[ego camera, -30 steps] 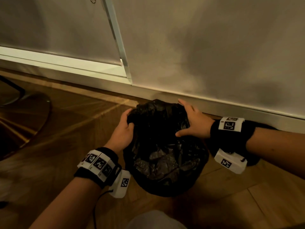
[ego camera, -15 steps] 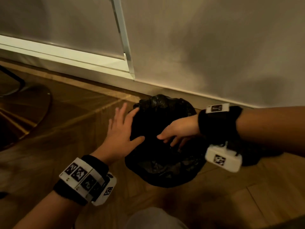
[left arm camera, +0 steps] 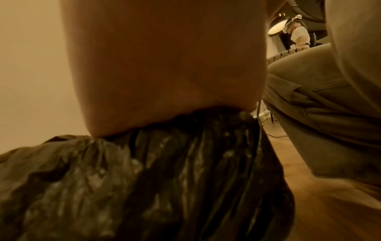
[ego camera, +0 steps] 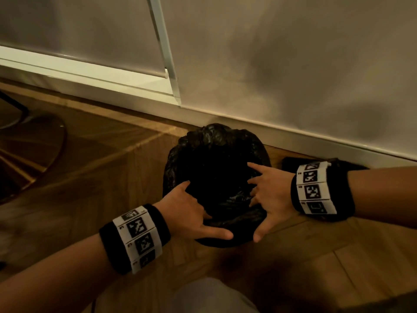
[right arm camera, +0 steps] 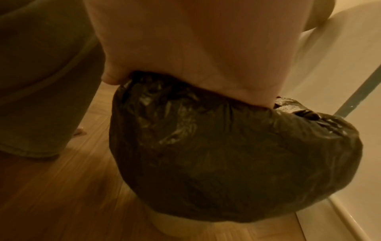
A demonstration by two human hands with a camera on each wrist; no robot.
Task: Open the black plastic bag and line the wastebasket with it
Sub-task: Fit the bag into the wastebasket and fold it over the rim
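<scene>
The black plastic bag (ego camera: 216, 141) covers the round wastebasket, which stands on the wood floor close to the wall; the bag's mouth is wide and dark inside. My left hand (ego camera: 189, 208) sits on the near-left rim, thumb stretched along the near edge, index finger out, middle fingers hooked down into the opening. My right hand (ego camera: 270, 195) mirrors it on the near-right rim. In the left wrist view the left hand (left arm camera: 164, 65) presses on crinkled bag (left arm camera: 164, 179). In the right wrist view the right hand (right arm camera: 206, 48) sits atop the bag (right arm camera: 226, 146), which drapes down over the basket's side.
A pale wall with a white baseboard (ego camera: 293, 136) runs just behind the basket. A metal door-frame strip (ego camera: 164, 48) stands at the upper left. A round metal furniture base (ego camera: 33, 143) lies at far left. A dark object (ego camera: 291, 162) lies by my right wrist. My knee (ego camera: 212, 294) is below.
Both hands have come from the far and middle parts of the rim to the near edge. The left hand, spread beside the basket before, now hooks into the bag's rim.
</scene>
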